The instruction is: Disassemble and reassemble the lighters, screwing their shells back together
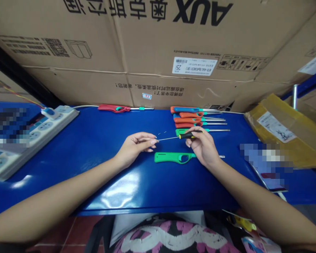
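Note:
A screwdriver point(186, 135) with a black and yellow handle lies in the closed fingers of my right hand point(204, 146), its thin shaft pointing left. At the shaft's tip, the thumb and fingers of my left hand point(137, 146) are pinched together. Whatever small thing they may hold there is too small to make out. Two tiny metal pins or screws point(162, 133) lie on the blue table just beyond the left fingertips. Below the screwdriver rests a green gas lighter point(171, 157), its metal tube partly hidden behind my right hand.
Several more lighters point(186, 120), orange, red, blue and green, lie in a row behind my right hand. A red lighter point(113, 108) lies back left. A power strip point(46, 128) is at left; a phone point(265, 165) and yellow-taped package point(287, 130) at right. A cardboard box point(147, 52) walls the back.

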The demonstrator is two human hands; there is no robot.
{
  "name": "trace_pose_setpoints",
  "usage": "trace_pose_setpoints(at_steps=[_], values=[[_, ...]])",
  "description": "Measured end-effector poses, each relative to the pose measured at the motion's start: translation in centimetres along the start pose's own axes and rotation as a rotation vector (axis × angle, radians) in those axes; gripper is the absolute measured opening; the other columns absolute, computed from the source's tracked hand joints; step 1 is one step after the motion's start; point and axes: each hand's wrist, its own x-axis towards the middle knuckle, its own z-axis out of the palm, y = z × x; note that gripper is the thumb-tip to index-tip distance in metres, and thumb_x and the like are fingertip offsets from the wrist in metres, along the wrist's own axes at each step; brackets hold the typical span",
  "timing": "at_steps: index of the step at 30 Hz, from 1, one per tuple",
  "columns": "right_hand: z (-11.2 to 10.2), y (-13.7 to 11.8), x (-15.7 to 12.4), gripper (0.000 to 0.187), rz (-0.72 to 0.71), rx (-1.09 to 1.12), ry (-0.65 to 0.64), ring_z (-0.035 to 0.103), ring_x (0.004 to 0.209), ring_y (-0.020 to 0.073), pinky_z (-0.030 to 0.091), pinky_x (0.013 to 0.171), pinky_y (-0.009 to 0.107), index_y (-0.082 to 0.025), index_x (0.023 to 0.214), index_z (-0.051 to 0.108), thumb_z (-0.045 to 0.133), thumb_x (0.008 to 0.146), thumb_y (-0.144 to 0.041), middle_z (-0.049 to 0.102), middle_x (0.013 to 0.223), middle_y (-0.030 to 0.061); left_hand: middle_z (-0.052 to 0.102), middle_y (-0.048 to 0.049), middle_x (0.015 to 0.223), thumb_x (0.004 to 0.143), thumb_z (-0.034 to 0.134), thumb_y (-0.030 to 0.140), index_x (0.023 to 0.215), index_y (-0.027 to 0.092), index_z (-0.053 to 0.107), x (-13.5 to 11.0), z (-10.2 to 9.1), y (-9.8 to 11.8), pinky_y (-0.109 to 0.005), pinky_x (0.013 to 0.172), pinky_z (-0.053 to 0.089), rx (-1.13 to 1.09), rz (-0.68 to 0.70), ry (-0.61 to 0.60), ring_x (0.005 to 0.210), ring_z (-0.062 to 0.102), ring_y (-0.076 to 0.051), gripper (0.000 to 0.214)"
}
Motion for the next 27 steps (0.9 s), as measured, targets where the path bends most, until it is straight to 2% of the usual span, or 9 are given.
trace_pose_setpoints(at_steps=[16, 27], values=[[0.19, 0.23, 0.03, 0.011, 0.041, 0.0, 0.012, 0.053, 0.054, 0.0114, 0.04, 0.05, 0.028, -0.021, 0.077, 0.065, 0.071, 0.069, -0.026, 0.063, 0.073, -0.001, 0.079, -0.0044, 0.081, 0.063, 0.094, 0.032, 0.085, 0.015, 0.076, 0.05, -0.1, -0.28, -0.02, 0.063, 0.059, 0.011, 0.041, -0.045, 0.069, 0.071, -0.012, 0.034], [0.15, 0.06, -0.14, 0.009, 0.018, -0.053, 0.002, 0.052, 0.055, 0.0117, 0.041, 0.052, 0.029, -0.021, 0.076, 0.064, 0.07, 0.071, -0.026, 0.064, 0.076, 0.0003, 0.078, -0.0046, 0.08, 0.065, 0.092, 0.032, 0.083, 0.015, 0.076, 0.05, -0.09, -0.28, -0.022, 0.065, 0.059, 0.065, 0.046, -0.044, 0.07, 0.071, -0.013, 0.029]])
